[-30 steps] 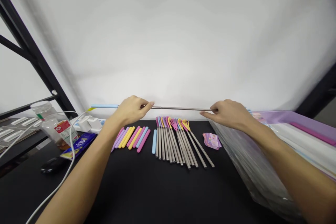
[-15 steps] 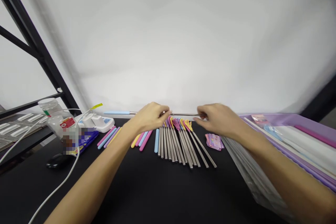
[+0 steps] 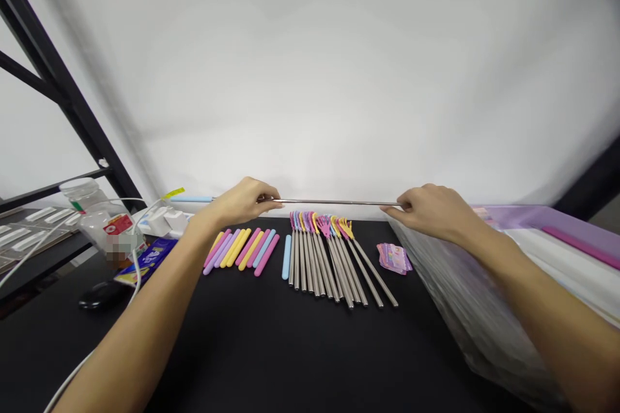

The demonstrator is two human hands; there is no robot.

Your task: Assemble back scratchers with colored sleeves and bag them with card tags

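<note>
Grip: both narrow. Left hand [image 3: 245, 201] and right hand [image 3: 433, 208] each pinch 1 thin metal rod [image 3: 334, 202], thumb against fingers. Rod is level, in front of the wall [image 3: 310, 97], above the far side of the table [image 3: 300, 355]. Its blue handle [image 3: 190, 199] extends beyond the left hand; right end hidden in the fingers.

Technique (judgement): keep both hands at 1 height, any force along the axis; sideways load could bend so thin a shaft. Light pinch, wrists straight.

Below: row of steel rods [image 3: 334, 271] with coloured hand-shaped tips, some fanned out. 1 loose blue tube [image 3: 287, 258] just beside; more coloured tubes [image 3: 241, 250] to the left. Dropping low risks snagging the tips.

Right: pink cards [image 3: 394, 258], clear plastic bags [image 3: 450, 303], lilac tray [image 3: 557, 216]. Left: white cable [image 3: 137, 264] near the forearm, possible catch; black mouse [image 3: 101, 295], jar [image 3: 92, 206].
</note>
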